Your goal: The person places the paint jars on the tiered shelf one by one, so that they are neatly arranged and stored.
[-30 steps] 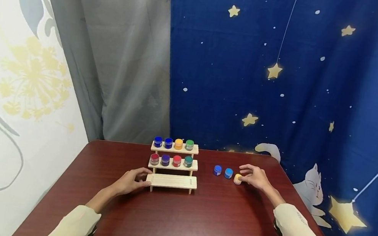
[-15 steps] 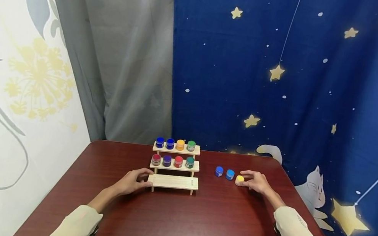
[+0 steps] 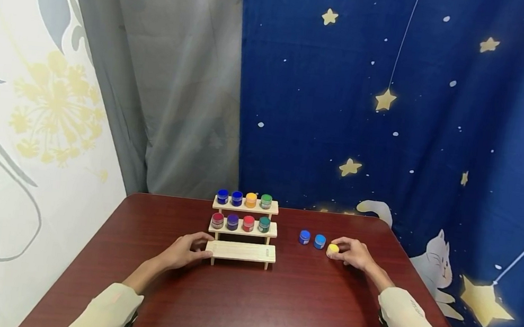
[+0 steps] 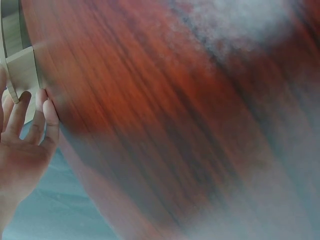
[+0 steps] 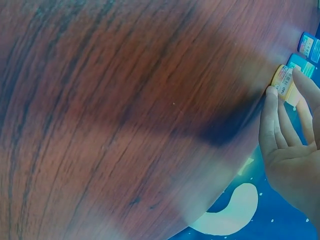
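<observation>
At the left end of a three-tier wooden stand (image 3: 240, 251), my left hand (image 3: 183, 251) grips the lowest shelf, thumb in front and fingers behind. In the left wrist view its fingertips touch the pale wood (image 4: 22, 70). That lowest shelf is bare, while the upper two carry small paint jars. Right of the stand, my right hand (image 3: 355, 253) pinches a small yellow paint jar (image 3: 331, 250) at table level. The right wrist view shows the yellow jar's label (image 5: 284, 82) between thumb and fingers. Just left of it stand a light blue jar (image 3: 319, 241) and a darker blue jar (image 3: 304, 236).
On the middle shelf are a dark red jar (image 3: 217, 220), purple, red and teal ones; the top shelf has two dark blue jars, an orange jar (image 3: 250, 200) and a green one. A dark red-brown table (image 3: 246, 311) reaches back to the curtains (image 3: 315, 110).
My right hand's fingers have drawn in around the yellow jar, which shows its lid more upright now. My left hand keeps its place on the stand. The head view has shifted slightly.
</observation>
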A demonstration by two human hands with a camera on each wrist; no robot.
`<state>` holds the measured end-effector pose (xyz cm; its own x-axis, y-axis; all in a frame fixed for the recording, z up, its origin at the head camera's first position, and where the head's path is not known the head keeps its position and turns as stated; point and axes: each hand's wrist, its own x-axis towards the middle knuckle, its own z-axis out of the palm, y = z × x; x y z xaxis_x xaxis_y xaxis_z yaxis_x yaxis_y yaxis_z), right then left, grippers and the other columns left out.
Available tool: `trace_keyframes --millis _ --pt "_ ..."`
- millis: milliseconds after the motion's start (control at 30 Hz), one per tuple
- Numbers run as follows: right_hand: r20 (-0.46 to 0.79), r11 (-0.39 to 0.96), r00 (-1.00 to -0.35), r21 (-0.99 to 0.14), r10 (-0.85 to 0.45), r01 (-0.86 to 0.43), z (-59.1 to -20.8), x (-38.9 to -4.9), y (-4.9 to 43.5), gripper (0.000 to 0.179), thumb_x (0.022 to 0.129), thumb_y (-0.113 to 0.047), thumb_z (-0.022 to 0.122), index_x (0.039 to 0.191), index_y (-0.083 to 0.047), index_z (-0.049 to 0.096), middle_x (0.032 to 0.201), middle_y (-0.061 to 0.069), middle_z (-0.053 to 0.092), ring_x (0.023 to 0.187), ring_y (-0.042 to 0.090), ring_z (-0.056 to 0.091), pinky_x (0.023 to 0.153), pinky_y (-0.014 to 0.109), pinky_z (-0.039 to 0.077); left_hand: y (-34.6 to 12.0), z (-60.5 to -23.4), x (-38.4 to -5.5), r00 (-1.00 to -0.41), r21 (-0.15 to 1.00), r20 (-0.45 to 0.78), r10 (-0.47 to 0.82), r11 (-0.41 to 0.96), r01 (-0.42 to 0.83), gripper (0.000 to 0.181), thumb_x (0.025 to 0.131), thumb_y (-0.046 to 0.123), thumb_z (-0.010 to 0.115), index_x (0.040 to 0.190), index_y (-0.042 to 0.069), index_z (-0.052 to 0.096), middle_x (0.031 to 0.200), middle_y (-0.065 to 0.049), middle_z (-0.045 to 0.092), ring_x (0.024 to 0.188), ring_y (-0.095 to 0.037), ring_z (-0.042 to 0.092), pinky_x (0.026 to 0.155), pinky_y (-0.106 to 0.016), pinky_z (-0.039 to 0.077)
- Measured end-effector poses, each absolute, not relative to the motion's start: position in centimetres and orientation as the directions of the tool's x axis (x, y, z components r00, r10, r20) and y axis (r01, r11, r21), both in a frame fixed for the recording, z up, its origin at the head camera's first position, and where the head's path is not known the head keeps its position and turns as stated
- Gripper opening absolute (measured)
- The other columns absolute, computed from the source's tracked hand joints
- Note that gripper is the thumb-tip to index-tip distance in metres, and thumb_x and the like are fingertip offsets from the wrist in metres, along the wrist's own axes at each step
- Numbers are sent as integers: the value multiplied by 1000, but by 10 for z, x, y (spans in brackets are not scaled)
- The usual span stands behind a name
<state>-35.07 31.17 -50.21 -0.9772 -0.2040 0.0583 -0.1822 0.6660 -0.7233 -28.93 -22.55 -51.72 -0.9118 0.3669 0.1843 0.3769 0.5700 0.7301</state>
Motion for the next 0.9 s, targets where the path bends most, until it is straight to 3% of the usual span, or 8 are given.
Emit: trace_keyframes --millis 500,900 --pt "47 632 -975 -754 -218 -178 -499 -345 311 40 86 -13 87 121 -2 73 102 16 78 78 17 69 59 34 56 -226 -516 -288 -913 720 185 364 582 378 37 96 29 78 128 14 66 123 -10 73 111 -22 69 92 -42 55" --pt "93 615 -943 -737 -318 -280 -483 -341 294 42 87 -17 87 123 -3 72 103 11 78 85 18 71 61 33 57 -226 -516 -289 -916 728 176 360 579 367 36 96 28 78 128 14 66 125 -14 72 112 -25 69 92 -45 56"
